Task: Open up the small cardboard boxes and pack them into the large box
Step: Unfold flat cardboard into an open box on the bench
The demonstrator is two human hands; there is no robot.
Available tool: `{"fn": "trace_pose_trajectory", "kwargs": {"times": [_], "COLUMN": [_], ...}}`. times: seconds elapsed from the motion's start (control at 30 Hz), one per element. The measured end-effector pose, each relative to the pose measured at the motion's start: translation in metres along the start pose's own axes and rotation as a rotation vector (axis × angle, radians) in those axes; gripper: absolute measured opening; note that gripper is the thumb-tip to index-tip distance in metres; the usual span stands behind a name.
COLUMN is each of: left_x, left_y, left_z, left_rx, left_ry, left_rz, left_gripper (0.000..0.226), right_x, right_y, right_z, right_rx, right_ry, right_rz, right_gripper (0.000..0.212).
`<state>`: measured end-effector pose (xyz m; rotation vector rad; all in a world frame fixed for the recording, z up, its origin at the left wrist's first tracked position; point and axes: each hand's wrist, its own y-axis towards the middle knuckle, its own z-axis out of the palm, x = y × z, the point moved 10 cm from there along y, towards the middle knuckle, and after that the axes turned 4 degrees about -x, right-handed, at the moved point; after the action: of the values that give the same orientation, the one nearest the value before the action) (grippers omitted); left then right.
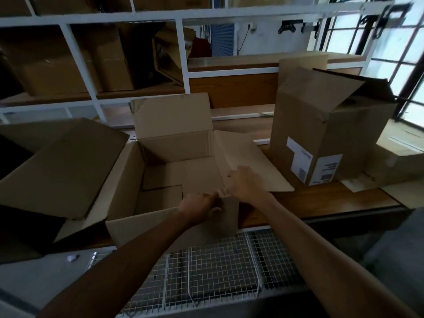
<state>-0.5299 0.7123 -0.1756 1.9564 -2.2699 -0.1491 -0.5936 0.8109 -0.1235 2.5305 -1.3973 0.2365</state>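
Observation:
A large open cardboard box (160, 154) stands on the wooden table in front of me, all flaps folded outward and its floor bare. My left hand (198, 208) grips the near right corner of this box at the rim. My right hand (246, 183) rests on the base of the right flap (252, 161), fingers curled over the fold at the same corner. A taller brown box (321, 134) with white labels stands upright to the right, its top flaps raised. Another open box (59, 171) lies to the left, tilted.
White metal shelving (183, 53) behind the table holds more cardboard boxes. A wire mesh basket (218, 267) hangs below the table's front edge. A low flat carton (399, 161) sits at the far right near a window.

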Motion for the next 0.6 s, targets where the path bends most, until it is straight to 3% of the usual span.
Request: {"fn": "trace_pose_trajectory", "kwargs": {"times": [0.07, 0.23, 0.33, 0.4, 0.53, 0.6], "left_x": [0.012, 0.044, 0.046, 0.040, 0.019, 0.017], "left_y": [0.001, 0.011, 0.014, 0.015, 0.013, 0.016], "left_z": [0.002, -0.003, -0.001, 0.004, 0.020, 0.010], "left_rx": [0.038, 0.054, 0.027, 0.056, 0.391, 0.400], "left_ry": [-0.063, -0.460, -0.383, -0.359, -0.401, -0.392], "left_rz": [-0.053, -0.356, -0.345, -0.303, -0.149, -0.128], "left_gripper": [0.038, 0.057, 0.057, 0.055, 0.050, 0.047], "right_x": [-0.014, -0.002, 0.000, 0.001, -0.007, -0.007], "right_y": [-0.005, -0.025, -0.032, -0.035, -0.034, -0.033], "right_z": [0.039, 0.073, 0.060, 0.054, 0.067, 0.062], "right_rx": [0.136, -0.008, -0.073, -0.032, 0.122, 0.162], "right_ry": [0.043, 0.553, 0.757, 0.758, 0.612, 0.551], "right_rz": [0.075, 0.146, 0.180, 0.191, 0.244, 0.216], "right_gripper": [0.049, 0.052, 0.058, 0.061, 0.068, 0.054]}}
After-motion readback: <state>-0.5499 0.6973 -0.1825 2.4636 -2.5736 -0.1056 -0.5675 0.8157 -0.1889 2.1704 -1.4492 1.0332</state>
